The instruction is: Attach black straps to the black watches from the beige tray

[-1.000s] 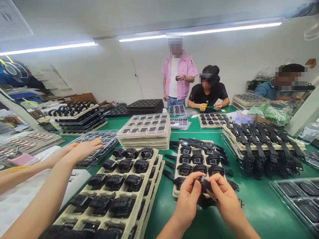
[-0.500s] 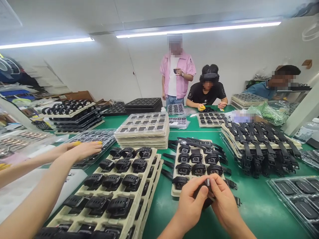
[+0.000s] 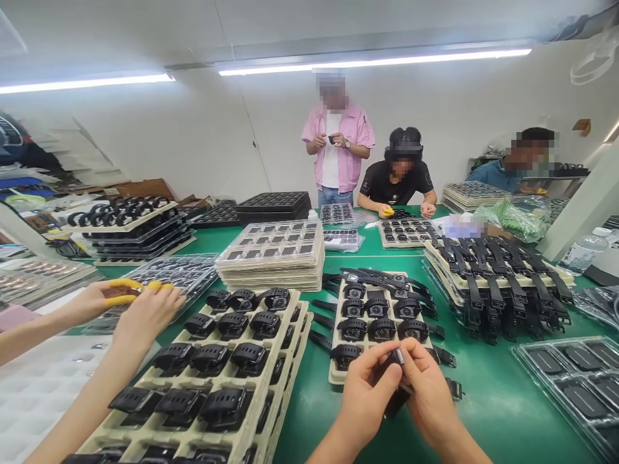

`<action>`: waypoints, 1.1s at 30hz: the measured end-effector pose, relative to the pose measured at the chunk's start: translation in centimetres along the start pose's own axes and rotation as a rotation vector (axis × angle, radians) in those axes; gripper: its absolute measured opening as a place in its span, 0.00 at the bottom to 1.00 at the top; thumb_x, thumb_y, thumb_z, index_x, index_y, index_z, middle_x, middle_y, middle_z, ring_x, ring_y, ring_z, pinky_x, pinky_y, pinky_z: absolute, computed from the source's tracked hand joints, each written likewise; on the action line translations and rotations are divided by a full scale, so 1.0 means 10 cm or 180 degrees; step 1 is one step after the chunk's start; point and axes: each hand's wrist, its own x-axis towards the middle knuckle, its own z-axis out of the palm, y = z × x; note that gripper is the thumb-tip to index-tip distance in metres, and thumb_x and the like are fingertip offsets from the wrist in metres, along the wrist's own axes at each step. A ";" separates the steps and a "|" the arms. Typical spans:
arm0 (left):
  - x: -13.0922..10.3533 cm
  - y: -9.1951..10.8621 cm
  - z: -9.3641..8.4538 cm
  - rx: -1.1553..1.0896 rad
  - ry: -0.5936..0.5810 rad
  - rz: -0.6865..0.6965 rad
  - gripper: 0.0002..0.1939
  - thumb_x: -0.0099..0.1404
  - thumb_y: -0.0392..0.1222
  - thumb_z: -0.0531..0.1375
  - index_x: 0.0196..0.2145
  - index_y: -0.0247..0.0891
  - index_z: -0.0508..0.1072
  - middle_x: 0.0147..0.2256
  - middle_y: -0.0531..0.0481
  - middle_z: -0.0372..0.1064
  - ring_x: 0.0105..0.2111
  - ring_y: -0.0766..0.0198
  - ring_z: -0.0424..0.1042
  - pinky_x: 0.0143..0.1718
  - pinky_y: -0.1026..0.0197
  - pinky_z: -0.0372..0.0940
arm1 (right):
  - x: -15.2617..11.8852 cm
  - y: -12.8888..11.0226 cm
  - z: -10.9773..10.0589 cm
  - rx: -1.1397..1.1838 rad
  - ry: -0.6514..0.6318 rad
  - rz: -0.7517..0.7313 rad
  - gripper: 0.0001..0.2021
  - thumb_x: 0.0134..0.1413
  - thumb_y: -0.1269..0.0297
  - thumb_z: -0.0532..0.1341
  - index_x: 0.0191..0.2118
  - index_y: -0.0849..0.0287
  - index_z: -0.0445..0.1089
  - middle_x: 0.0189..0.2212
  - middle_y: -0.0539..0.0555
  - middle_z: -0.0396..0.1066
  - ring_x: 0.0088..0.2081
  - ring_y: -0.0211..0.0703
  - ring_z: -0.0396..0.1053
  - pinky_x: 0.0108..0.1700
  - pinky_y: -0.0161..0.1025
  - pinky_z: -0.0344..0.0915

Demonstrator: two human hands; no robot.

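My left hand (image 3: 368, 393) and my right hand (image 3: 428, 386) meet at the lower centre, both closed on one dark watch (image 3: 395, 380). Its small metallic edge shows between my fingertips, and a black part hangs below them. Just beyond my hands lies a cream tray (image 3: 337, 372) of black watches, with straps sticking out over its sides. To the left of my hands stands a stack of cream trays (image 3: 271, 386) filled with watches whose straps are looped.
A neighbour's hands (image 3: 145, 306) with yellow finger covers work at the left. Cream trays of screens (image 3: 271, 258) stand mid-table. Strapped watches (image 3: 498, 270) pile at right, near a clear tray (image 3: 570, 361) and a bottle (image 3: 586, 250). Three people are across the green table (image 3: 309, 425).
The watch in my hands has tilted, and more of its black part shows below. The neighbour's hands have come together. The standing person now has both hands at a small dark object.
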 end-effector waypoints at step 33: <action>-0.04 -0.09 0.14 -0.1662 -0.1356 -0.1712 0.19 0.63 0.56 0.65 0.34 0.34 0.78 0.23 0.56 0.51 0.25 0.66 0.60 0.26 0.56 0.74 | 0.10 -0.45 -0.06 -0.0360 0.0744 -0.0007 0.19 0.48 0.48 0.74 0.32 0.57 0.70 0.20 0.44 0.61 0.22 0.33 0.57 0.21 0.29 0.57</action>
